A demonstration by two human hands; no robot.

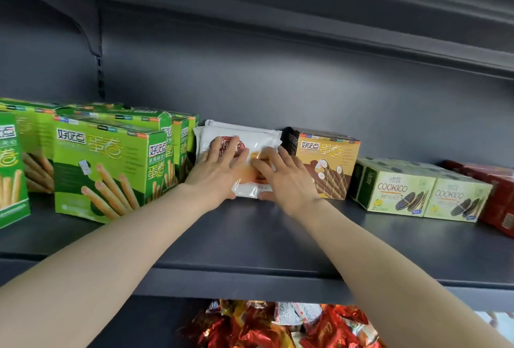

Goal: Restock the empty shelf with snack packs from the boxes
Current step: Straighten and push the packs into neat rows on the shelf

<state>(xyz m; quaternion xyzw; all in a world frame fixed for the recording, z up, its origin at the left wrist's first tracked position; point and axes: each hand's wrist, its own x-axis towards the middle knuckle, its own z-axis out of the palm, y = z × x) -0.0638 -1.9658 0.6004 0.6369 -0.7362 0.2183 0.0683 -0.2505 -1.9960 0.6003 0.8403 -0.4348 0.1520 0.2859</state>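
The left hand point(219, 169) and right hand point(283, 178) press, fingers straight, on the white snack pack point(250, 137) upright on the shelf point(250, 236), between green boxes point(111, 167) and a brown box point(328, 164).

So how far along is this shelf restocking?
Partly done: green boxes, a brown box and Cookico boxes already stand on the shelf. The left hand and right hand press white snack packs in between. Bare shelf front remains; loose packets lie below.
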